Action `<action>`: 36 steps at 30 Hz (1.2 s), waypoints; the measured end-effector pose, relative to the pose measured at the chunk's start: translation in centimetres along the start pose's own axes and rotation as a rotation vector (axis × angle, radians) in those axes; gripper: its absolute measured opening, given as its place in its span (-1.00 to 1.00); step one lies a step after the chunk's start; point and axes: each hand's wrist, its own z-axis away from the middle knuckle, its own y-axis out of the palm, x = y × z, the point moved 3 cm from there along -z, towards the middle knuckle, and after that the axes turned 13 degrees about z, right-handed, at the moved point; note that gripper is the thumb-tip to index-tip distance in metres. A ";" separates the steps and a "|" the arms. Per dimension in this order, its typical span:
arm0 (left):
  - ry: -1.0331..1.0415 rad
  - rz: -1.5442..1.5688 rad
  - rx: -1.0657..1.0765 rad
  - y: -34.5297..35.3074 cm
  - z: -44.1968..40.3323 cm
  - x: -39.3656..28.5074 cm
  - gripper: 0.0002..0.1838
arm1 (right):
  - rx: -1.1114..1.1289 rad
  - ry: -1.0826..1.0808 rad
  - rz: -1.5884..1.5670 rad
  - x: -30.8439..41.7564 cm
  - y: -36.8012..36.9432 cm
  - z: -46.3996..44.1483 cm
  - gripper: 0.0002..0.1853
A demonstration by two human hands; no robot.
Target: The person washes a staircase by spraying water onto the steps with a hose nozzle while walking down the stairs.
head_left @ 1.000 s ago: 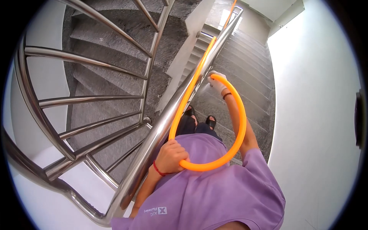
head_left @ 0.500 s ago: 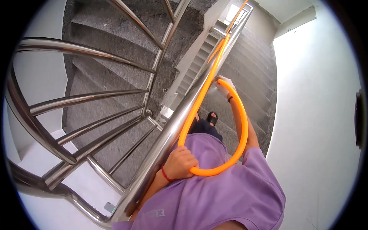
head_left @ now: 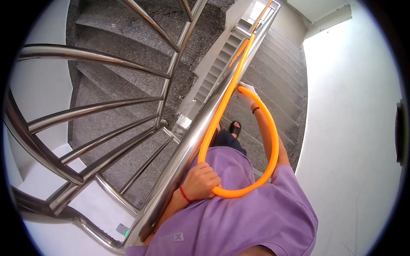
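Note:
My left hand (head_left: 201, 181), with a red cord at its wrist, is closed around a bright orange hose (head_left: 274, 160) close to my purple shirt. From that grip the hose bends in a wide loop to the right, while its other side runs forward along the steel handrail (head_left: 190, 158). Further out, my right hand (head_left: 247, 94) looks pale and wears a dark wristband. It is closed on the hose near an end, beside the rail and the forward-running length. Its fingers are partly hidden behind the hose.
Steel balusters (head_left: 96, 109) and grey stone steps (head_left: 115, 55) lie to the left. More steps (head_left: 273, 77) descend ahead, past my sandalled foot (head_left: 235, 128). A white wall (head_left: 350, 141) borders the right. A small grey device (head_left: 122, 229) with a green light is at lower left.
My right hand has moved slightly left and up with the hose end, closer to the handrail. The loop has shifted a little. My left hand keeps its grip in place.

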 end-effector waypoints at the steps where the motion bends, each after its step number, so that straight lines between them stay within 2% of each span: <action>1: 0.004 -0.005 0.000 0.0 0.0 0.0 -0.86 | -0.011 0.000 0.021 -0.1 0.2 0.0 -0.82; 15: -0.003 -0.007 0.010 0.0 -0.1 0.0 -0.87 | 0.020 0.040 0.057 0.0 0.7 -0.6 -0.80; 21: -0.010 -0.016 0.008 0.2 -0.1 0.3 -0.87 | 0.060 0.077 -0.020 -0.8 1.3 -1.2 -0.77; 23: -0.013 -0.016 0.016 0.3 -0.1 0.4 -0.88 | 0.069 0.015 0.117 -1.2 1.6 -1.2 -0.75; 27: -0.017 -0.018 0.010 0.2 -0.1 0.4 -0.87 | 0.101 0.091 0.179 -2.9 2.6 -1.0 -0.75; 29: -0.017 -0.016 0.008 0.2 -0.2 0.4 -0.87 | 0.221 -0.016 0.287 -3.4 2.8 -0.8 -0.75; 33: -0.008 -0.003 -0.019 0.1 -0.1 0.3 -0.86 | 0.235 -0.048 0.355 -2.5 2.8 -0.4 -0.79; 35: 0.007 -0.004 -0.017 -0.1 -0.1 0.2 -0.86 | 0.236 0.160 -0.160 -2.4 2.8 0.5 -0.77; 36: 0.001 -0.013 0.002 -0.1 0.0 0.2 -0.85 | 0.225 0.166 -0.164 -2.4 2.6 1.3 -0.77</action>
